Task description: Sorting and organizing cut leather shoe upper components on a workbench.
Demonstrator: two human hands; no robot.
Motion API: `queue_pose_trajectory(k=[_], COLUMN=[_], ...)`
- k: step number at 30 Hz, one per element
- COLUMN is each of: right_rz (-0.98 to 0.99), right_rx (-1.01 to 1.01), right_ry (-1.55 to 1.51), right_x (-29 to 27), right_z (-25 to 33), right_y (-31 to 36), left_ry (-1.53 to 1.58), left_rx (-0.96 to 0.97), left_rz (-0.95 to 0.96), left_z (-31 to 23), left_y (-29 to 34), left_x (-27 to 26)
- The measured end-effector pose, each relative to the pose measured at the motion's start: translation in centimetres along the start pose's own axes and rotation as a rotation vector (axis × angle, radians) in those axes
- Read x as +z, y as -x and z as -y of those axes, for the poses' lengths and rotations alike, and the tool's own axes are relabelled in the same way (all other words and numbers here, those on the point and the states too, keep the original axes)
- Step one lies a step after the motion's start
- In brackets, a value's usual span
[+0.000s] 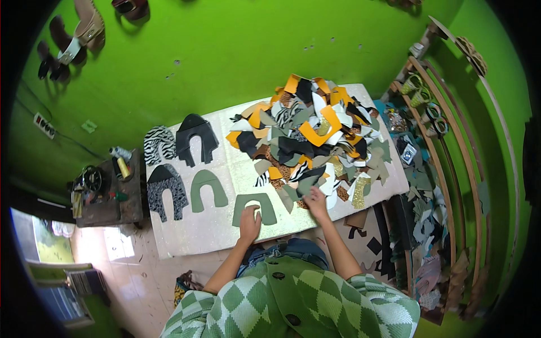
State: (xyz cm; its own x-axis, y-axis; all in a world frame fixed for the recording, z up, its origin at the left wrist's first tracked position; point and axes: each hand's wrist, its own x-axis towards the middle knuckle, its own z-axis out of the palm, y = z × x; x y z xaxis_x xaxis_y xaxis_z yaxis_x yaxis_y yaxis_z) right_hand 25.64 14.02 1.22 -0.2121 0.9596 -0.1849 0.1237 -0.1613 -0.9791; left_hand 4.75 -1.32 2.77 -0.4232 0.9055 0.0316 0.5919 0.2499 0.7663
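Observation:
My left hand (250, 225) rests at the near edge of the table, its fingers apart, over the cut-out of a green arched piece (266, 216) of sheet material. At the near side of a large heap of cut scraps (304, 132), my right hand (318, 205) is closed on the lower end of a green scrap (308, 185). To the left lie other arched pieces: a smaller green one (198, 194), a black one (189, 138), a zebra-striped one (153, 143) and a black-and-grey patterned one (160, 183).
The pale table (197, 242) stands against a green wall (225, 50). A small dark side table (110, 197) with tools and spools is at the left. At the right, a wooden rack (442, 152) holds sandals, with more scraps (420, 197) beside it. Footwear (90, 25) hangs upper left.

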Motion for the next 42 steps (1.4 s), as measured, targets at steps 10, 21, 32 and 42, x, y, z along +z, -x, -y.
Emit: queue_pose_trajectory(k=[10, 21, 32, 42], right_rz=[0.743, 0.872, 0.477, 0.337], right_rx=[0.006, 0.135, -0.004, -0.049], right_ry=[0.072, -0.014, 0.041, 0.399], right_x=[10.9, 13.3, 12.2, 12.2], right_z=[1.7, 5.7, 2.8, 0.5], right_y=[0.9, -4.1, -4.8, -4.0], left_ry=[0.623, 0.762, 0.74, 0.261], left_rx=[-0.255, -0.499, -0.346, -0.316], left_rz=[-0.109, 0.21, 0.201, -0.052], left_z=[3.0, 4.0, 7.4, 7.1], left_y=[-2.0, -4.5, -9.3, -8.8], left_x=[0.7, -5.2, -3.4, -2.7])
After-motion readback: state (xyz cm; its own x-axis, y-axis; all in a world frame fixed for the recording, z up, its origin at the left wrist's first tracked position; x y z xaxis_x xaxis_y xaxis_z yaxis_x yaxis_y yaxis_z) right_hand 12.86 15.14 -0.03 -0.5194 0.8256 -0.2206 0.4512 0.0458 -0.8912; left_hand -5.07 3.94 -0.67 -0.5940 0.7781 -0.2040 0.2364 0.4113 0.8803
